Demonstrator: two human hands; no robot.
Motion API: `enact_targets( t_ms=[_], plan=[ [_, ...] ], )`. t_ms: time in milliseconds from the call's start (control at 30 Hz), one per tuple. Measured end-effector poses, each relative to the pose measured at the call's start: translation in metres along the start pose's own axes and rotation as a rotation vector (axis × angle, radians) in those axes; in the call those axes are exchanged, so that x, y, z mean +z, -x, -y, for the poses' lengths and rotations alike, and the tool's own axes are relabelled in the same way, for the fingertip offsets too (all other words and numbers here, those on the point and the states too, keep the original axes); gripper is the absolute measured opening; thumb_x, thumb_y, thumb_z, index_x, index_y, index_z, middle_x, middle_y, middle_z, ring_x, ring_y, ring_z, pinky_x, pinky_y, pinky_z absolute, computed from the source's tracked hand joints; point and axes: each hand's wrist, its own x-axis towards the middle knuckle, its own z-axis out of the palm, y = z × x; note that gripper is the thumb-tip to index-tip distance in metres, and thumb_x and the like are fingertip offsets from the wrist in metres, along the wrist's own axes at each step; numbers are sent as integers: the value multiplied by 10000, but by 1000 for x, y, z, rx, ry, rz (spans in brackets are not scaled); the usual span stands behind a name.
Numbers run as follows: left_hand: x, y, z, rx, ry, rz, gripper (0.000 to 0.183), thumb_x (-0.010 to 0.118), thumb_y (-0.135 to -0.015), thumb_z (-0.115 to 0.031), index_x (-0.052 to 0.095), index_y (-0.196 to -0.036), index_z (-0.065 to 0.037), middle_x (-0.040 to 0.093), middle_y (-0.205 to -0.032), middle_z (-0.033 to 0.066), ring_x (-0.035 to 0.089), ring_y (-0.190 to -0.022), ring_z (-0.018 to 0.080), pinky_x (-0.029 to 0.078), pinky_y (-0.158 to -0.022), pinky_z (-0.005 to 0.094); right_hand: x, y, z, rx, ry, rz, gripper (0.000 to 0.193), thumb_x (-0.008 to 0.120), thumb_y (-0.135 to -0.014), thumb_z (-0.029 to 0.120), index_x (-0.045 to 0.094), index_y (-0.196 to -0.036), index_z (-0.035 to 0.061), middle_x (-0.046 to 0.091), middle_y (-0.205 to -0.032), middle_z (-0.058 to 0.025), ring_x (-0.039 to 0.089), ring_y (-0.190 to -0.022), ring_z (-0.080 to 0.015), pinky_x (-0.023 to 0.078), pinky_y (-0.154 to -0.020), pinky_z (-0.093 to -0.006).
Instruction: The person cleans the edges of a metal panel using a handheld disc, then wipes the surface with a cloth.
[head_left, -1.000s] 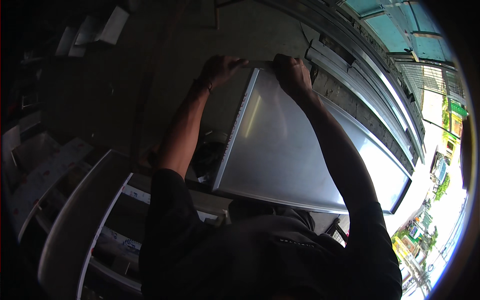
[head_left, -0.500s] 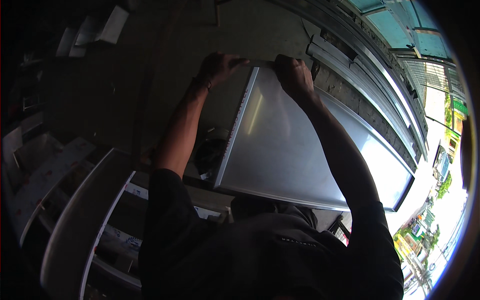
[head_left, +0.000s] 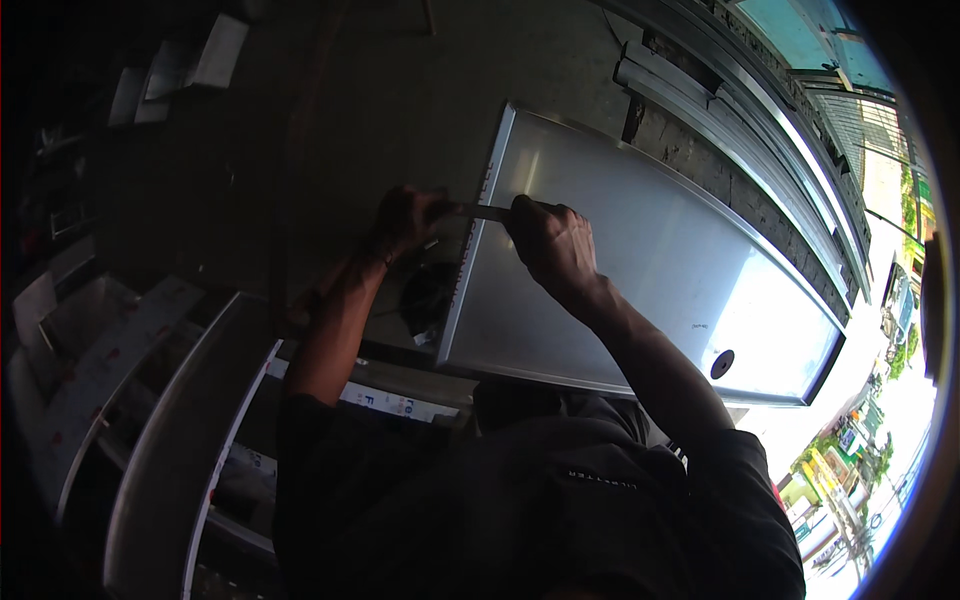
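A narrow, flat metal bar (head_left: 486,212), perhaps a file, is stretched between my two hands. My left hand (head_left: 408,222) is closed around its left end, past the panel's edge. Over the panel, my right hand (head_left: 552,238) grips the other end with its fingers wrapped round. The bar crosses the raised left rim of a large shiny sheet-metal panel (head_left: 600,290); whether it touches the rim I cannot tell. A small dark round disc (head_left: 722,364) lies on the panel near its right end, beside my right forearm.
Long metal profiles (head_left: 740,135) are stacked beyond the panel. Metal troughs or channels (head_left: 165,440) stand at the lower left. Bent sheet pieces (head_left: 215,52) lie at the far left on the dark floor. A dark round object (head_left: 425,300) sits below the panel's left edge.
Both hands have come nearer to me with the bar, from the panel's far corner to partway down its left rim. The round disc now shows; my right arm covered that spot before.
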Motion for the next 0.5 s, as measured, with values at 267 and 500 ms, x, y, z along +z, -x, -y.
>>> enact_targets(
  t_ms=[267,500],
  plan=[
    [-13,-50,6,8,-85,-5,345,651,-970,-436,754,-865,-124,705,-761,139,702,-722,362,538,-628,440,-9,-33,-17,55,84,-60,199,655,-966,168,596,-802,70,628,-653,-113,617,-548,-340,461,-508,-461],
    [-7,-95,13,11,-26,-101,372,616,-981,-501,792,-1014,-175,742,-854,105,716,-754,347,558,-667,411,-27,-77,-37,35,137,-91,166,651,-970,175,629,-836,81,641,-683,-121,623,-565,-319,467,-520,-456]
  ],
)
